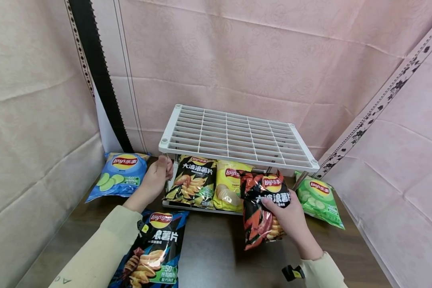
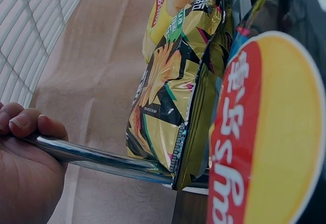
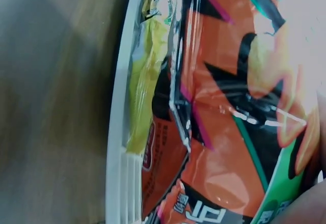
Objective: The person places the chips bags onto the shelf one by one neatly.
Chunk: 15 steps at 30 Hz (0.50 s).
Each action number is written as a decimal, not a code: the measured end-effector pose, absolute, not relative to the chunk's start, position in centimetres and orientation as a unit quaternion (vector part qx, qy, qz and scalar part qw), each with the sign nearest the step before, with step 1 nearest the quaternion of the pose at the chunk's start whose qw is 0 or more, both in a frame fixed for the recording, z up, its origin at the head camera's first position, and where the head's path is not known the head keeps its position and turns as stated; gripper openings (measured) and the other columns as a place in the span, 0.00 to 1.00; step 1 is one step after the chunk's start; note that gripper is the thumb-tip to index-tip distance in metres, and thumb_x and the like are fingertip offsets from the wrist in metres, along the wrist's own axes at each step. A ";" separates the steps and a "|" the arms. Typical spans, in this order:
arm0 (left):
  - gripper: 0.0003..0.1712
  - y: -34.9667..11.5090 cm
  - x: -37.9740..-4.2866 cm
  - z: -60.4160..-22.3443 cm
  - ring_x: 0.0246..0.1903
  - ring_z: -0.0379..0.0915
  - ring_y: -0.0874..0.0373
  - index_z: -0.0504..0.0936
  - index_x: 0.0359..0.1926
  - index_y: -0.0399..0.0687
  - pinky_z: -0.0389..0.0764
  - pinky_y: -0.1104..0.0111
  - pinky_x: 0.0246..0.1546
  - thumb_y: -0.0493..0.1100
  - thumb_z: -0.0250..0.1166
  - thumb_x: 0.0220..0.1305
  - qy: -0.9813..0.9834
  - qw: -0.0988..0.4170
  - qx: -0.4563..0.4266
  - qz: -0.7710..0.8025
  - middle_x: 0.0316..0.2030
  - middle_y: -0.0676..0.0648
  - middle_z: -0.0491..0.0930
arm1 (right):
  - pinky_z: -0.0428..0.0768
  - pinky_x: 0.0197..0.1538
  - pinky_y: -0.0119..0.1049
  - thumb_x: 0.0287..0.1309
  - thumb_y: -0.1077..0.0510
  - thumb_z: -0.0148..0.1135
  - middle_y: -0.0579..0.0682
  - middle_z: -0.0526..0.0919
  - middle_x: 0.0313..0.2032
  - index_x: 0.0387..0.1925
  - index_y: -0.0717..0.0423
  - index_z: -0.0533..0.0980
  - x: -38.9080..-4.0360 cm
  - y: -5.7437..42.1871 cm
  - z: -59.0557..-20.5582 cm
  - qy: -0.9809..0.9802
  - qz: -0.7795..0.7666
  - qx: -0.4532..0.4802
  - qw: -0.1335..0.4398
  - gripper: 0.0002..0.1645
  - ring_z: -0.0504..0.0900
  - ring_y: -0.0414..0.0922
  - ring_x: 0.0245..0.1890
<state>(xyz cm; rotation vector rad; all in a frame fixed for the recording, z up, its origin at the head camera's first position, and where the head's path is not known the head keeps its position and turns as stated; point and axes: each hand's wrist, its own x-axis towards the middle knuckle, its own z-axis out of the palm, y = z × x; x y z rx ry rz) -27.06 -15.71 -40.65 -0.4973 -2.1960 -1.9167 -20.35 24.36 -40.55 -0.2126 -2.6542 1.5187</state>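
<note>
My left hand (image 1: 154,178) grips a metal post (image 2: 112,160) at the left front of a white two-tier rack (image 1: 167,132), its fingers curled round the post in the left wrist view. In my right hand (image 1: 289,216) is a red-and-black bag of Lay's chips (image 1: 252,224), upright, thumb across its front. The bag is at the right front of the lower shelf (image 3: 118,132), overlapping its edge in the head view. On that shelf, a black-and-gold chip bag (image 1: 194,182) stands at the left beside a yellow chip bag (image 1: 228,184).
A blue chip bag (image 1: 120,176) lies left of the rack, a green one (image 1: 318,200) right of it. Under my left forearm lies a black-and-blue chip bag (image 1: 153,256). Pink cloth (image 1: 216,52) hangs behind the brown table (image 1: 212,248) and along its sides.
</note>
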 end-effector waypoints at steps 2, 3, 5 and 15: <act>0.33 -15.7 -26.7 -40.1 0.20 0.54 0.51 0.59 0.30 0.28 0.64 0.65 0.29 0.54 0.26 0.78 -0.742 0.089 -0.169 -0.643 0.20 0.45 0.55 | 0.77 0.46 0.42 0.47 0.31 0.70 0.57 0.69 0.55 0.69 0.54 0.54 -21.1 23.8 -40.4 -0.862 0.501 -0.065 0.047 0.57 0.75 0.52 0.49; 0.33 -15.6 -26.6 -40.0 0.20 0.54 0.51 0.59 0.30 0.27 0.64 0.65 0.29 0.53 0.26 0.78 -0.742 0.087 -0.169 -0.643 0.20 0.45 0.55 | 0.77 0.45 0.41 0.47 0.31 0.70 0.57 0.69 0.54 0.68 0.55 0.55 -21.5 23.6 -40.4 -0.861 0.502 -0.063 0.051 0.57 0.75 0.52 0.49; 0.33 -15.6 -26.5 -39.9 0.20 0.54 0.51 0.59 0.30 0.26 0.64 0.65 0.29 0.52 0.25 0.78 -0.742 0.084 -0.169 -0.643 0.20 0.44 0.55 | 0.78 0.44 0.41 0.47 0.31 0.70 0.58 0.70 0.53 0.67 0.56 0.55 -22.4 23.2 -40.3 -0.860 0.503 -0.060 0.059 0.57 0.76 0.52 0.47; 0.35 -15.6 -27.4 -41.1 0.20 0.54 0.50 0.60 0.29 0.32 0.64 0.65 0.28 0.60 0.27 0.75 -0.738 0.103 -0.166 -0.646 0.21 0.42 0.55 | 0.68 0.58 0.49 0.48 0.36 0.72 0.54 0.65 0.63 0.70 0.45 0.57 -26.3 22.0 -38.7 -0.844 0.520 -0.024 0.129 0.53 0.68 0.51 0.60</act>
